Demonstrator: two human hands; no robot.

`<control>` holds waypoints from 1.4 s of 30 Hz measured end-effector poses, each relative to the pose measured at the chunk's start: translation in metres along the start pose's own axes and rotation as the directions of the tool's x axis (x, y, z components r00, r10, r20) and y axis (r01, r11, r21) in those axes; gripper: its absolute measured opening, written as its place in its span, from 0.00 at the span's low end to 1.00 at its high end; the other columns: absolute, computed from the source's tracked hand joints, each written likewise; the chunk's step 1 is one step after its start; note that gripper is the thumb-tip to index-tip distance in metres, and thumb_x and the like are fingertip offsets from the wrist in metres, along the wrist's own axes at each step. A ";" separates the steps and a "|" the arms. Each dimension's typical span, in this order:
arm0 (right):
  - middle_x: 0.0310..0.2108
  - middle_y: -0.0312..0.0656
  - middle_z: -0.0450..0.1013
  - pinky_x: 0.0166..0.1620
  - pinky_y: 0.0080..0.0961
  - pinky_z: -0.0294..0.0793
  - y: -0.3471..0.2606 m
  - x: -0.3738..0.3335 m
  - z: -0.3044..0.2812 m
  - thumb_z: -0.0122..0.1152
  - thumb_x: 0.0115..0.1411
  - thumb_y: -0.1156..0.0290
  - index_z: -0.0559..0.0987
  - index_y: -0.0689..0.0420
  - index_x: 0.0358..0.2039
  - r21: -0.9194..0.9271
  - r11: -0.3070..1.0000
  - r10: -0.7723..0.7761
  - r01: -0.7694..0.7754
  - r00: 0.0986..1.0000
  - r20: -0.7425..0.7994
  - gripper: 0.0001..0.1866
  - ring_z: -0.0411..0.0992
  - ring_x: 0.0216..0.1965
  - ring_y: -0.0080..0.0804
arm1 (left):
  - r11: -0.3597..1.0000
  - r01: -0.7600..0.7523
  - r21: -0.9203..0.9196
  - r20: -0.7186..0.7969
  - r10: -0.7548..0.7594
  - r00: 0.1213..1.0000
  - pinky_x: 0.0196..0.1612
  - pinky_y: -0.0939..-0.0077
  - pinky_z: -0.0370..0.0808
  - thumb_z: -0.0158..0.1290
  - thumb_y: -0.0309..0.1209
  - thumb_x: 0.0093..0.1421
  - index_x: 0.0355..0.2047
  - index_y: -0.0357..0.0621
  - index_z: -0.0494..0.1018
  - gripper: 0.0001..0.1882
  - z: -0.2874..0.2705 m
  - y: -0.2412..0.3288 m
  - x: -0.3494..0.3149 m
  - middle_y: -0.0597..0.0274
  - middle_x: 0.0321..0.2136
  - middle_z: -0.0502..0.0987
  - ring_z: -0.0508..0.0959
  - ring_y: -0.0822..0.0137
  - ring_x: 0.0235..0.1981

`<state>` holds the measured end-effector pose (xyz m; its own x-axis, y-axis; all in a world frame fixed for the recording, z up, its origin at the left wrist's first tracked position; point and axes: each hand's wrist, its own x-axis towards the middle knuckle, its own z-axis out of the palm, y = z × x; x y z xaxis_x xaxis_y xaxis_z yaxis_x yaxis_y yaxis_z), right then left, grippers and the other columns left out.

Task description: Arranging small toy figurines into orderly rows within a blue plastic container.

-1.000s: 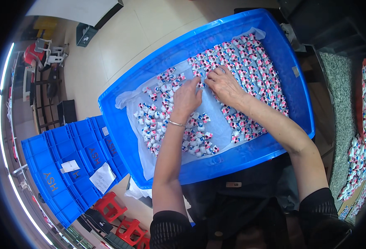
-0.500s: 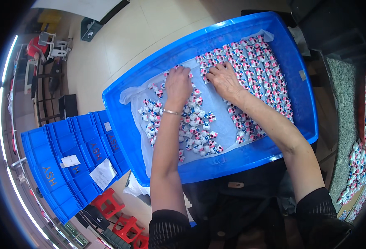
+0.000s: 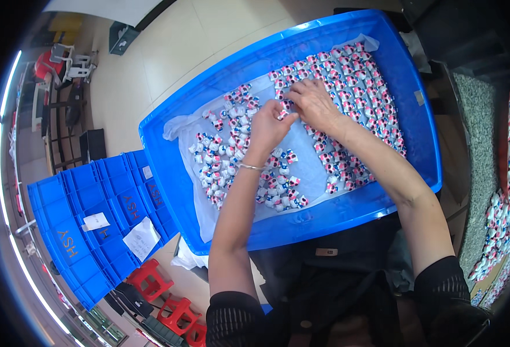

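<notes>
Figurines [image 3: 359, 91], knobbly, left hand [image 3: 269, 128] pinching one, right hand [image 3: 315, 105] curled, hold unclear, crinkled liner [image 3: 308, 165]

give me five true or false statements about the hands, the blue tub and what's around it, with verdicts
1. Small figures lie on a white liner in the blue tub. True.

2. The bracelet is on the right wrist. False: it is on the left wrist.

3. The left hand and right hand are close together over the tub. True.

4. Figures on the tub's left side form neat rows. False: they lie loosely jumbled.

5. Red stools appear at the picture's upper right. False: they appear at lower left.
</notes>
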<state>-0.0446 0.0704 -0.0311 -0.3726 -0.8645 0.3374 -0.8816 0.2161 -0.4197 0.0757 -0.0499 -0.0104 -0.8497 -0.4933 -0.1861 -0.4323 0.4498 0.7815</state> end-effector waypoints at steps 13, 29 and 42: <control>0.38 0.38 0.72 0.53 0.41 0.63 -0.023 -0.019 -0.007 0.66 0.49 0.71 0.79 0.53 0.39 -0.029 0.999 -0.026 0.030 0.993 0.116 0.14 0.68 0.45 0.36 | 0.992 0.013 0.127 -0.226 0.016 0.974 0.27 0.67 0.76 0.49 0.28 0.62 0.37 0.36 0.72 0.07 -0.004 -0.015 -0.008 0.50 0.25 0.78 0.82 0.59 0.24; 0.42 0.42 0.72 0.52 0.36 0.66 -0.013 -0.049 -0.068 0.66 0.49 0.75 0.78 0.56 0.46 0.024 0.995 0.098 -0.102 0.989 0.115 0.21 0.69 0.47 0.39 | 0.695 -0.205 0.690 0.065 0.223 0.973 0.38 0.61 0.76 0.60 0.31 0.49 0.33 0.42 0.76 0.11 -0.022 0.005 -0.013 0.52 0.33 0.77 0.78 0.51 0.35; 0.46 0.44 0.70 0.51 0.39 0.68 -0.022 -0.063 -0.079 0.65 0.49 0.77 0.76 0.56 0.47 0.122 0.990 0.054 -0.076 0.983 0.177 0.22 0.68 0.50 0.43 | 0.747 -0.491 0.448 0.166 0.471 0.867 0.36 0.66 0.76 0.56 0.20 0.52 0.40 0.42 0.72 0.14 -0.001 0.003 -0.028 0.54 0.41 0.70 0.77 0.54 0.36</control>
<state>-0.0243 0.1563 0.0238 -0.3623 -0.9183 0.1595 -0.8086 0.2246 -0.5438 0.0989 -0.0354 -0.0026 -0.9899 -0.0923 0.1078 -0.0405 0.9118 0.4087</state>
